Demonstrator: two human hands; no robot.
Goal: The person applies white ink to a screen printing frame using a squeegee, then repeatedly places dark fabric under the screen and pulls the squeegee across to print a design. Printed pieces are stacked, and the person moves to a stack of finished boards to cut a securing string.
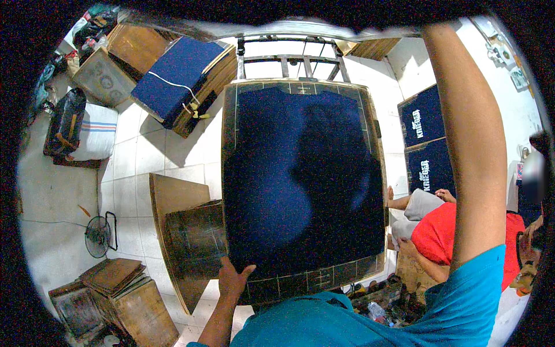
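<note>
A dark navy T-shirt (266, 191) lies flat on a black board with pale grid lines (300, 284), which stands in front of me. My left hand (232, 280) is at the near left corner of the board, by the shirt's hem, its thumb and forefinger spread apart. The remaining fingers are partly hidden. My right arm reaches up along the right side to the far edge of the picture, and its hand is cut off from view. A shadow falls across the shirt's right half.
Navy cloth tied with white cord (173, 81) tops a stack of boards at far left. Wooden boards (188, 225) lean left; a fan (99, 236) stands beyond. At right, a person in red (433, 234) sits near printed navy pieces (428, 168). A metal frame (289, 61) is behind.
</note>
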